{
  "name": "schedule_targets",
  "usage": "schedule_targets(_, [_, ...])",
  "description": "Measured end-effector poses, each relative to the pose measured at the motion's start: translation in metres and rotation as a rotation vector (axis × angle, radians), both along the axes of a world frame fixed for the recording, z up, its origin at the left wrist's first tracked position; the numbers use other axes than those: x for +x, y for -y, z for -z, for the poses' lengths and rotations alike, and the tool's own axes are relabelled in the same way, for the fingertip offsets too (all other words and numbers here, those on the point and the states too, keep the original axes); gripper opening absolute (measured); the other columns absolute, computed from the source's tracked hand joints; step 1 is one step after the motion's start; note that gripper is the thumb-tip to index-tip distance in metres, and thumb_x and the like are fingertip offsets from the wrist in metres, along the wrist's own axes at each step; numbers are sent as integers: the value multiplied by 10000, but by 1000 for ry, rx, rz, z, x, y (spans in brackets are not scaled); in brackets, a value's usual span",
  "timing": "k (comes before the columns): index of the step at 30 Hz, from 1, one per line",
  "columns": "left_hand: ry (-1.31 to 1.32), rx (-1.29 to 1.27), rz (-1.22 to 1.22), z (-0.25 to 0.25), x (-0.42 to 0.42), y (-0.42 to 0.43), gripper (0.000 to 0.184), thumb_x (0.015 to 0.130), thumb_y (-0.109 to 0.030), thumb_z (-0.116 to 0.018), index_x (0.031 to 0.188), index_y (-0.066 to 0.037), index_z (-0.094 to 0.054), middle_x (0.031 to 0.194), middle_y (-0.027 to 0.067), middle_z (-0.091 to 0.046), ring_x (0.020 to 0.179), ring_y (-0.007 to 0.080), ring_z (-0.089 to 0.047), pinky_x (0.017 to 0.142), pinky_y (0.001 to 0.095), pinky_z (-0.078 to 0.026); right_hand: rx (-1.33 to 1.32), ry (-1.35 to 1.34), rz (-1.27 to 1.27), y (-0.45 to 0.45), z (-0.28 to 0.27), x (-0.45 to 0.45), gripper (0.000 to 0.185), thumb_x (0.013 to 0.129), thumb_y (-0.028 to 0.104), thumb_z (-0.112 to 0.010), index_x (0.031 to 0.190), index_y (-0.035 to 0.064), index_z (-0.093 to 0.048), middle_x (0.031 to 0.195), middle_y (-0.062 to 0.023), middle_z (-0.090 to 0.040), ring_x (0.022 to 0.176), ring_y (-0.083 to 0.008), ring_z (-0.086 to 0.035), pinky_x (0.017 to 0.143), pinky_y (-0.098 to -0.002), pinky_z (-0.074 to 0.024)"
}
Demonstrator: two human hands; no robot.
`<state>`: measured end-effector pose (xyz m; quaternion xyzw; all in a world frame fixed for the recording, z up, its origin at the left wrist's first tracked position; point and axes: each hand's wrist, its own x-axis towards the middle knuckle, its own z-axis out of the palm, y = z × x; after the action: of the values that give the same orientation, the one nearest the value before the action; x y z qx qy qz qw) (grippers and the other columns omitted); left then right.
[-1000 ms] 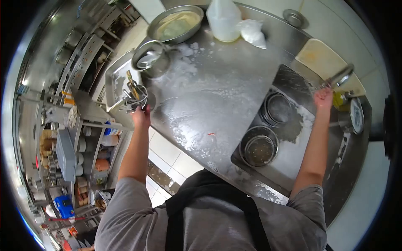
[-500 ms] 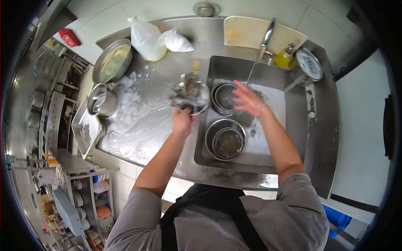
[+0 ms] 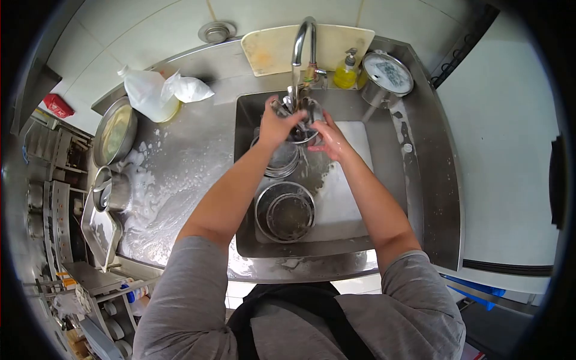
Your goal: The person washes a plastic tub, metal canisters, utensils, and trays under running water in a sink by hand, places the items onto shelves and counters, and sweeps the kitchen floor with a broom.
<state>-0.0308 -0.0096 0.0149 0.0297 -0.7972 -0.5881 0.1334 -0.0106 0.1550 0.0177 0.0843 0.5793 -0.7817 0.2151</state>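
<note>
Two hands, one running tap (image 3: 305, 43)
Left hand (image 3: 277, 127) pinches the metalware (image 3: 312, 111) under the stream, above the sink (image 3: 389, 174); right hand (image 3: 333, 144) wraps its other side. Wet metal could slip if either grip loosens, imo.

Wet steel counter (image 3: 192, 147) with jug (image 3: 146, 93), bowl (image 3: 116, 133)

Held metal container (image 3: 304, 137) is showing silver, soap pump bottle (image 3: 345, 76) yellow, cutting board (image 3: 274, 53) cream with brownish stain; shirt (image 3: 288, 336) is reading grey, apron (image 3: 294, 290) black.
</note>
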Motion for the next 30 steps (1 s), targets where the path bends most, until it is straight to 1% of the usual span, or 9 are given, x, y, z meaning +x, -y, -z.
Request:
schedule_targets(4, [-48,-312,52,-33,-45,-14,556,700,-320,-744,1100,5,-535,924,157,-644,841,259,-624,783,322,-474,16,72,-144,8,2,0,724,770,252,-554,1387,192,-181,950,-18,-516,590,-138,-500,694,-455,-479])
schedule_targets(7, [-159,-112,413,-37,-65,-22,354,791,-302,-667,965,-4,-590,760,83,-641,694,245,-595,667,339,-457,-97,114,-77,11,13,-7,677,775,245,-545,1363,199,-211,992,-38,-502,628,-173,-513,714,-480,-483])
schedule_targets(11, [106,233,431,-68,-57,-25,245,854,-255,-607,898,-14,-614,707,-7,-583,657,128,-529,647,290,-445,-269,165,-11,13,17,-9,508,794,252,-517,1251,183,-307,1015,-75,-477,654,-227,-525,732,-522,-483])
schedule_targets(17, [126,0,626,-75,-51,-6,255,882,-266,-573,937,-19,-594,794,5,-554,773,91,-485,732,256,-403,-355,219,-23,12,42,-17,398,799,284,-513,1142,165,-350,1000,-81,-472,631,-231,-528,713,-510,-496])
schedule_targets(20, [227,-126,438,-73,-48,1,278,889,-273,-566,1008,-23,-587,819,-3,-561,772,84,-472,740,245,-394,-259,133,-63,15,34,-14,389,806,320,-510,1121,157,-351,965,-75,-460,597,-215,-510,679,-483,-505])
schedule_targets(21, [232,-127,440,-69,-48,3,278,889,-273,-566,1008,-23,-587,819,-3,-561,772,84,-472,740,245,-394,-278,164,12,16,34,-14,442,814,333,-511,1174,129,-356,1031,-103,-469,704,-256,-538,720,-504,-507])
schedule_targets(25, [192,-87,541,-59,-43,13,401,878,-329,-578,1156,-45,-524,1040,82,-572,973,145,-500,878,284,-383,-220,190,39,21,34,-14,482,827,400,-486,1209,113,-424,1125,-121,-488,873,-288,-554,816,-552,-456])
schedule_targets(27, [50,-125,594,-59,-31,27,673,804,-324,-666,1339,-72,-343,1291,134,-438,1201,213,-404,999,337,-314,-225,215,-46,17,28,-14,495,823,461,-460,1173,111,-480,1114,-106,-517,900,-262,-542,855,-555,-405])
schedule_targets(30, [122,-183,784,-58,-11,46,962,696,-293,-759,1422,-113,-154,1417,146,-281,1312,247,-275,1055,376,-246,-152,205,62,24,33,-20,473,799,468,-478,1157,158,-492,956,-37,-511,818,-199,-490,877,-538,-384])
